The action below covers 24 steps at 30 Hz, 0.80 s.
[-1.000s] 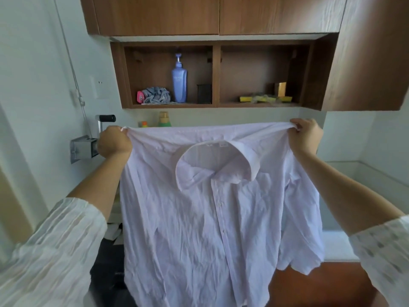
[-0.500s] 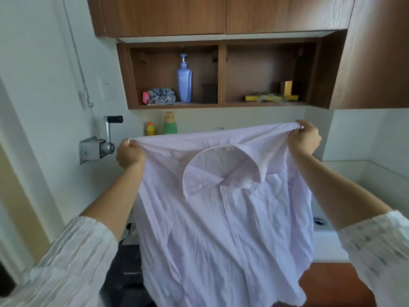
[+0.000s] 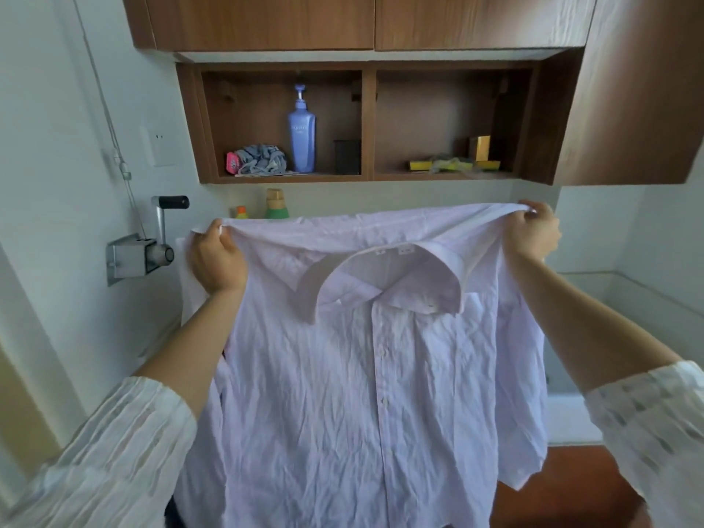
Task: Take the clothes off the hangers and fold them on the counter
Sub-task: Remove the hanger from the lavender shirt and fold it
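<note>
A pale lilac shirt (image 3: 365, 375) is held up in the air in front of the wall shelf (image 3: 365, 177), free of any hanger. One shoulder is pinched in the curled fingers of the left hand (image 3: 217, 257), the other in those of the right hand (image 3: 531, 232). Removal appears done for this garment; laying it on the tabletop, hidden behind the cloth, and folding it are judged still to come.
</note>
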Each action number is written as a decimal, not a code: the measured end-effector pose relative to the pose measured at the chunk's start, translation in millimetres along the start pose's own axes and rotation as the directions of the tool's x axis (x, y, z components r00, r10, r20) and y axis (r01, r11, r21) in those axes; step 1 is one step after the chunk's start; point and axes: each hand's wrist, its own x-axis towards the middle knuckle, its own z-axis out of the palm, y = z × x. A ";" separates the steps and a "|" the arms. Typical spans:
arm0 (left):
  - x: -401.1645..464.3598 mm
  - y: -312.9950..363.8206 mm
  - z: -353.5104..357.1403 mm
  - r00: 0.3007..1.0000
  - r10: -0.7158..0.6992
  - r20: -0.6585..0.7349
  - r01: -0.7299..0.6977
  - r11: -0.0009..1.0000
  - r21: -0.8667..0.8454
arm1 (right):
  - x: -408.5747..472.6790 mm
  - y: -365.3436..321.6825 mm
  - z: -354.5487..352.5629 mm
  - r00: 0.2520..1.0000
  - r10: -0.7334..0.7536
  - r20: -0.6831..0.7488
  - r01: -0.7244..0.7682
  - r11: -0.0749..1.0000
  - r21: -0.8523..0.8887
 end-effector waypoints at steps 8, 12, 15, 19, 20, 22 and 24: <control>-0.9 -29.6 75.9 0.935 -0.282 0.216 0.253 0.956 0.150 | 24.9 46.0 76.4 0.978 0.081 0.190 -0.051 0.986 -0.157; -1.0 -57.6 135.2 0.862 -0.434 0.261 0.391 0.898 0.201 | 50.4 88.0 135.0 0.957 0.151 0.249 -0.086 0.963 -0.255; 3.4 -84.2 191.9 0.845 -0.464 0.267 0.421 0.884 0.203 | 76.3 123.9 193.1 0.944 0.199 0.265 -0.111 0.944 -0.311; 4.5 -121.5 250.7 0.812 -0.518 0.269 0.457 0.851 0.259 | 99.6 166.0 263.9 0.913 0.241 0.330 -0.127 0.935 -0.332; 2.4 -133.7 261.8 0.800 -0.524 0.292 0.457 0.848 0.269 | 100.7 175.2 276.2 0.898 0.259 0.357 -0.129 0.928 -0.349; -5.1 -161.9 288.7 0.757 -0.531 0.382 0.444 0.846 0.296 | 105.4 204.6 311.3 0.825 0.352 0.443 -0.167 0.900 -0.404; -16.0 -186.1 304.0 0.690 -0.545 0.476 0.449 0.839 0.309 | 98.5 228.9 334.7 0.673 0.472 0.569 -0.213 0.861 -0.462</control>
